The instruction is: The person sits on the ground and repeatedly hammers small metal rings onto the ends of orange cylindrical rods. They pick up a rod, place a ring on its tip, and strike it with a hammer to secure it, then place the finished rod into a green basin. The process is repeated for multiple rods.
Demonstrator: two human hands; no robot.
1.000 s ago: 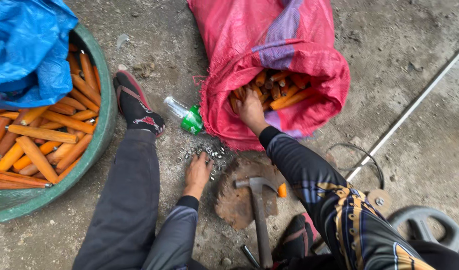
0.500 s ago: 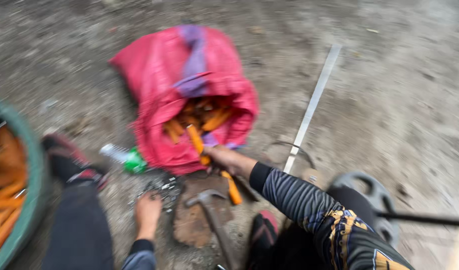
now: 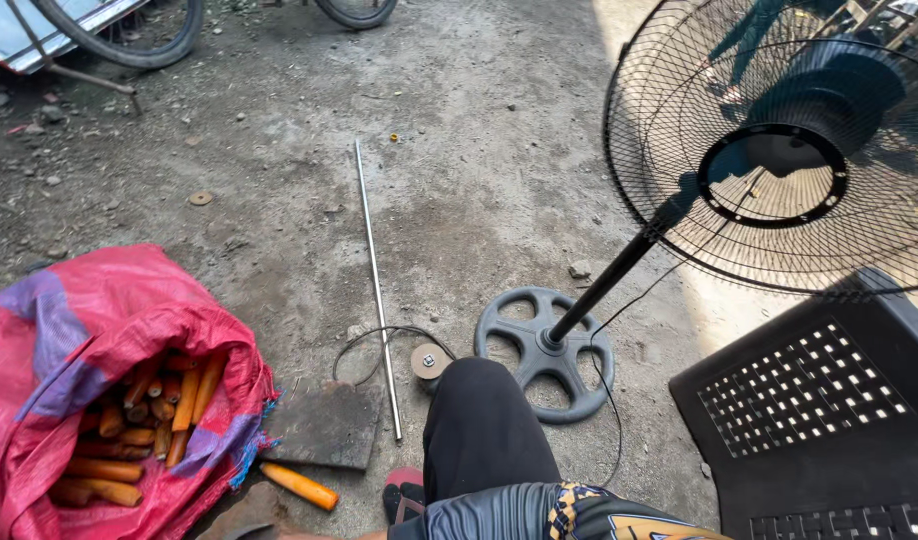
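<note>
Neither of my hands shows in the head view; only my right arm's patterned sleeve (image 3: 539,512) crosses the bottom edge. My knee in black trousers (image 3: 479,430) rises in the lower middle, above a red shoe (image 3: 404,490). To the left lies an open red sack (image 3: 89,330) with several orange stick-shaped pieces (image 3: 149,420) inside. One loose orange piece (image 3: 299,485) lies on the ground beside a flat dark plate (image 3: 324,425).
A long metal rod (image 3: 377,290) lies on the dirt, next to a wire loop (image 3: 379,335) and a small round part (image 3: 429,360). A black stand fan with spoked base (image 3: 544,355) and cage (image 3: 779,150) leans at right. Black perforated crate (image 3: 819,420) lower right; wheel (image 3: 129,35) top left.
The view has swung right and upward. Both hands, the hammer and the green basin have left the frame. The orange piece my right hand drew from the sack now lies on the ground.
</note>
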